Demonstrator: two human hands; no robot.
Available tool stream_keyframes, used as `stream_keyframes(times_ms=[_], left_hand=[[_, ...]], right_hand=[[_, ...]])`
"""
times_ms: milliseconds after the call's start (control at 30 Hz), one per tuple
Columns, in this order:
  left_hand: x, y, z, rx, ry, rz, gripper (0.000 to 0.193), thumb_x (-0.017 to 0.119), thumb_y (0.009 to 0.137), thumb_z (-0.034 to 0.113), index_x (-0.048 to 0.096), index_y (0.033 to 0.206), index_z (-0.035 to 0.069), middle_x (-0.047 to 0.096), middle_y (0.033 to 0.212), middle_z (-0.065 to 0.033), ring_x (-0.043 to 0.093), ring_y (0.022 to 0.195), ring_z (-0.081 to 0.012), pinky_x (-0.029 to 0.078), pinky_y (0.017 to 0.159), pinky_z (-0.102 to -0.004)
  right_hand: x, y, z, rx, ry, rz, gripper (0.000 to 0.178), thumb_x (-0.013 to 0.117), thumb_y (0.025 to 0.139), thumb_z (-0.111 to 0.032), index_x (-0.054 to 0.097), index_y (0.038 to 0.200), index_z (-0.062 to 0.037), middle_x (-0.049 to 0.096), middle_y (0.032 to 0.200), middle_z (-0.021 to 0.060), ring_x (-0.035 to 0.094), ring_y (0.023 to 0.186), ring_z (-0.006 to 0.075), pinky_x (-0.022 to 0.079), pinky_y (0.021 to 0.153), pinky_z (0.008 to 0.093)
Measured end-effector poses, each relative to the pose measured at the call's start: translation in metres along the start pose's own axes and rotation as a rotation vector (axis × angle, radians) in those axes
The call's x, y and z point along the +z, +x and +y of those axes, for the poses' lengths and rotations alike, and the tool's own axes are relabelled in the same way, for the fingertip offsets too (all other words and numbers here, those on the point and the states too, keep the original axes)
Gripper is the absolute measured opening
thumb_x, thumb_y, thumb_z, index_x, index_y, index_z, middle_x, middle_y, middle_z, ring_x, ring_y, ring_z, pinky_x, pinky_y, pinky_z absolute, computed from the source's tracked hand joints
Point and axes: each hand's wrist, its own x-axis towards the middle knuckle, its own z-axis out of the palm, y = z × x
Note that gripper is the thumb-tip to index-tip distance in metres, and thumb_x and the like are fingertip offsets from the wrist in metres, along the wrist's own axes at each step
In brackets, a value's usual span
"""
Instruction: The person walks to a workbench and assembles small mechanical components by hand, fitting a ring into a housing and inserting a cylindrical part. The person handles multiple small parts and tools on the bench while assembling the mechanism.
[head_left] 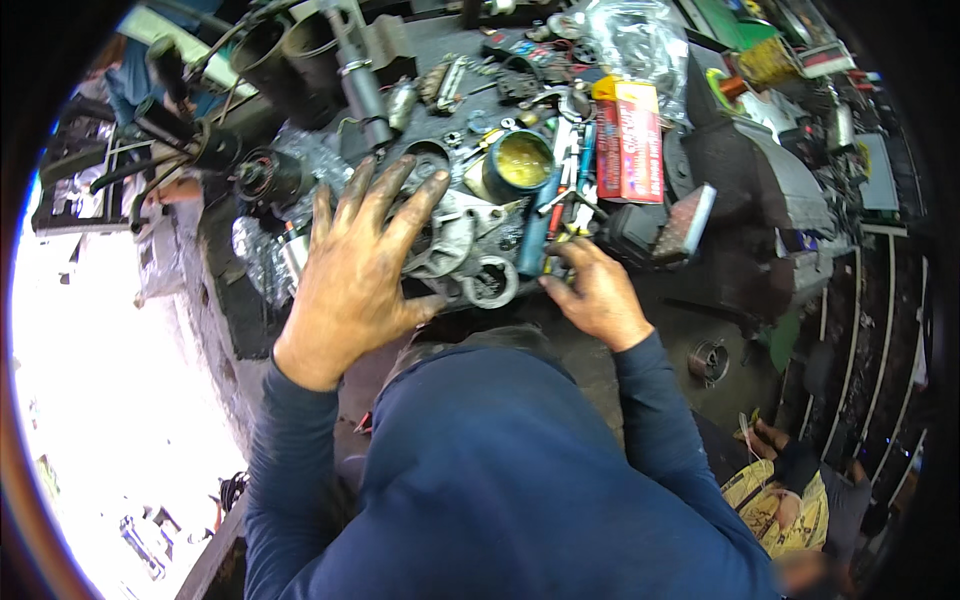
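Note:
My left hand [360, 265] hovers palm down with its dark-smudged fingers spread, holding nothing, over the near left part of the cluttered bench. Beside its thumb lies a grey metal casting [447, 240] with a round metal ring [491, 282] at its near end. My right hand [600, 295] is at the bench's near edge, thumb and forefinger bent and apart, beside a blue cylindrical handle [534, 240] and several hand tools. Small yellow and black pieces show between those fingertips; whether they are touched, I cannot tell. A tin of yellowish grease [520, 163] stands between the hands, farther back.
A red and yellow box [630, 140] lies right of the tools, near a black case [632, 232]. Clear plastic wrap [640, 45] and small parts fill the back. Dark cylinders [270, 60] stand at far left. Another person's hand [787, 508] shows at lower right.

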Motion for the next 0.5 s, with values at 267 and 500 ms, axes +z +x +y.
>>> stream_keyframes(times_ms=[267,500], left_hand=[[0.032,-0.154,-0.039,-0.675,-0.213,-0.032,0.056,0.086,0.082,0.022,0.069,0.132,0.005,0.067,0.130,-0.0170,0.069,0.116,-0.0395,0.057,0.099,-0.0471],[0.076,-0.203,-0.064,-0.856,-0.291,-0.085,0.049,0.082,0.086,0.021,0.070,0.130,0.004,0.066,0.131,-0.0157,0.068,0.117,-0.0396,0.056,0.098,-0.0474]], right_hand=[[0.042,-0.053,0.045,0.308,0.117,-0.173,0.032,0.076,0.095,-0.026,0.073,0.117,-0.0032,0.071,0.097,0.0151,0.070,0.086,0.0323,0.055,0.077,0.0449],[0.122,-0.073,0.127,1.450,1.727,0.554,0.093,0.032,0.106,-0.075,0.009,0.174,-0.0165,0.020,0.178,0.0193,0.019,0.164,0.0412,0.019,0.128,0.0647]])
